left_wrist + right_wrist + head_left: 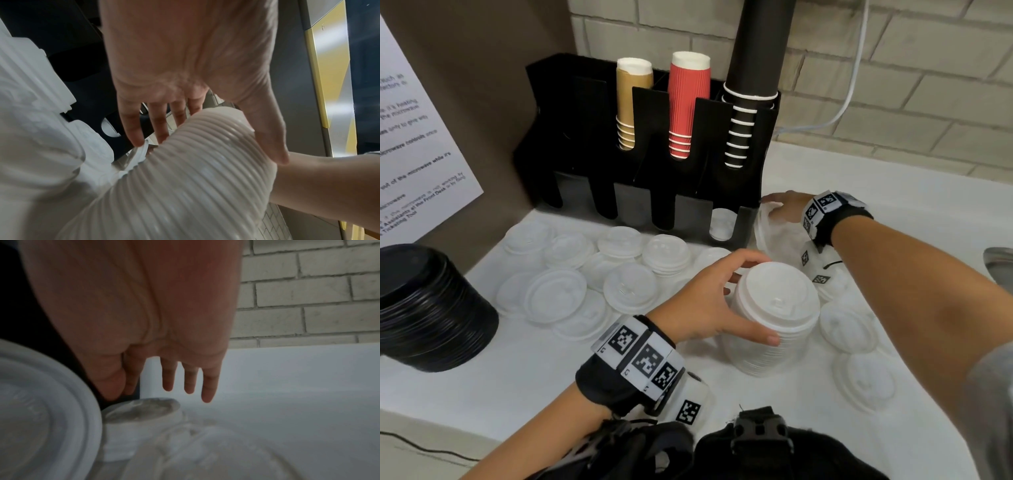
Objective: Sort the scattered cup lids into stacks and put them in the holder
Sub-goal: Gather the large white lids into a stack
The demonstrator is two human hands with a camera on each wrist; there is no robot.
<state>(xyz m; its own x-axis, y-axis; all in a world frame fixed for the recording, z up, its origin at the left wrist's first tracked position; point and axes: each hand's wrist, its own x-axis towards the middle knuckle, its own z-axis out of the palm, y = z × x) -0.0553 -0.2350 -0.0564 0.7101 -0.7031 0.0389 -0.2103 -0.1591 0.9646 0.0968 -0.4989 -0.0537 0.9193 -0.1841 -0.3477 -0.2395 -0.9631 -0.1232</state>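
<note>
My left hand (750,305) grips a tall stack of white lids (777,329) standing on the white counter, thumb on the near side and fingers on the far side. The left wrist view shows the ribbed stack (195,186) under the spread left hand (207,134). My right hand (782,205) reaches to the right end of the black holder (640,192), with straight fingers over translucent lids (770,229). In the right wrist view the right hand (164,386) hangs above a small lid pile (141,412) and holds nothing. One lower holder slot contains white lids (720,222).
Several loose clear lids (626,287) lie scattered in front of the holder and more lids (859,377) lie to the right. A stack of black lids (431,308) stands at the left. Paper cups (686,102) fill the holder's upper slots. A brick wall (893,85) backs the counter.
</note>
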